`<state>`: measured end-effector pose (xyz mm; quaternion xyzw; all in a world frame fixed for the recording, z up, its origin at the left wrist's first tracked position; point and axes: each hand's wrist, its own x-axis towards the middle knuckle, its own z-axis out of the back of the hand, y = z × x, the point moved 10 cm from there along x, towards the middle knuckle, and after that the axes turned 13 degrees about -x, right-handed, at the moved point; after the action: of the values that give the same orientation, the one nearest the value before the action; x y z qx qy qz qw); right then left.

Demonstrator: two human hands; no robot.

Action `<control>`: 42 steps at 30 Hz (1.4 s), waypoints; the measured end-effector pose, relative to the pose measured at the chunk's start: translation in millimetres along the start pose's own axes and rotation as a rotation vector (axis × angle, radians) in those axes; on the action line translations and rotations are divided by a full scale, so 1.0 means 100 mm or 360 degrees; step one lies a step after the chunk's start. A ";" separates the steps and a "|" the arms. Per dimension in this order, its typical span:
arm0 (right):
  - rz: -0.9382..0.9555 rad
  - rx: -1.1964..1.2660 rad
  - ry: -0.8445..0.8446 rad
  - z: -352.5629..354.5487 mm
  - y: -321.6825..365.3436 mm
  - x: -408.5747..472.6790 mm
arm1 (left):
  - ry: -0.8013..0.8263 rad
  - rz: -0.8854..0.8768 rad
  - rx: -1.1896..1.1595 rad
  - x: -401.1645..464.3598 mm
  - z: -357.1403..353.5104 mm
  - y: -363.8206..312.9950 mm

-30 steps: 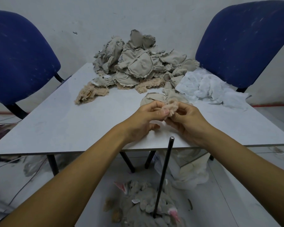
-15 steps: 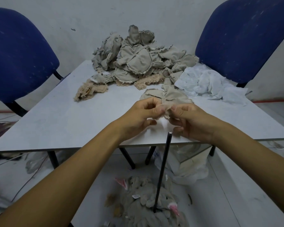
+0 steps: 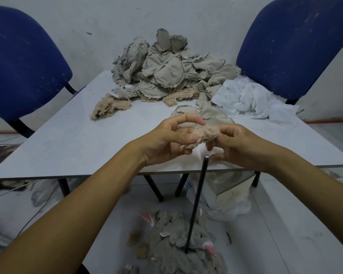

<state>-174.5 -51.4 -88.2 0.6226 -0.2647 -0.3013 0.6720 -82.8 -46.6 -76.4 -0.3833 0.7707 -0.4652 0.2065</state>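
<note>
Left hand (image 3: 166,143) fingers (image 3: 186,137): thumb pinches fuzzy beige piece (image 3: 205,134) against curled lower fingers, index lifted free above it. Right hand (image 3: 240,149) fingers (image 3: 227,133) curl round the piece's other end, gripping; tips hidden behind fluff. Piece is in the air over the near edge of the surface (image 3: 67,147); its shape is hard to make out, mostly covered. Black rod (image 3: 196,204) at 6 o'clock, top just under hands, foot buried in floor pile (image 3: 166,250). Flat grey pieces (image 3: 212,113) at 12, partly hidden. Grey fabric heap (image 3: 166,74) farther at 12, white cloth (image 3: 249,99) at 1, tan scrap (image 3: 111,107) at 10. Left blue chair (image 3: 24,62) and right blue chair (image 3: 291,46) cut off by frame.
</note>
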 end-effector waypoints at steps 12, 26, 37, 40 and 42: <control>0.0361 -0.0515 -0.0087 -0.10 0.27 -0.29 | 0.0095 -0.0060 0.0289 -0.21 -0.27 -0.06; 0.0935 -0.1555 -0.0603 -0.27 0.63 -0.68 | -0.0146 -0.0823 0.1263 -0.59 -0.53 -0.40; 0.1227 -0.2341 -0.1000 -0.61 0.58 -0.86 | -0.0187 -0.1556 0.2521 -0.94 -0.92 -0.12; 0.1258 -0.2262 -0.1007 -0.63 0.55 -0.88 | -0.0195 -0.1602 0.2606 -0.97 -0.91 0.00; 0.1315 -0.2209 -0.0990 -0.65 0.55 -0.90 | -0.0193 -0.1622 0.2586 -0.99 -0.89 0.04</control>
<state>-183.8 60.6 -37.0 -0.1853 -0.3977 -0.2830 0.8529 -83.3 82.2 -40.7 -0.4354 -0.0583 -0.8706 0.2217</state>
